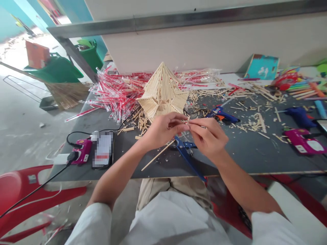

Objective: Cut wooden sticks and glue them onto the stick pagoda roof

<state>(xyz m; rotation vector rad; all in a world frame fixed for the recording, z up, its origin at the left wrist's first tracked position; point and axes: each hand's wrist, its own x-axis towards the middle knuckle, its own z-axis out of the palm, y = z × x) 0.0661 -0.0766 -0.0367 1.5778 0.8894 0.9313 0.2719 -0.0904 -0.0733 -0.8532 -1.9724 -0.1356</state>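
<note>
My left hand (163,131) and my right hand (211,135) meet over the front middle of the table, fingertips pinched together on a small pale stick piece (188,120). Fingers hide most of that piece. Just beyond them stands a star-shaped model (163,92) built of thin wooden sticks, one point upward. Below my hands lies a blue hand cutter (187,156), its handles reaching past the table's front edge. A long thin stick (157,156) rests slantwise to its left.
Red-and-clear plastic wrappers (117,92) heap at the back left. Stick offcuts (255,122) litter the grey table (245,156). Blue glue guns (224,115) lie to the right. A phone (103,149) and purple power strips (83,151) with cables sit near the edges.
</note>
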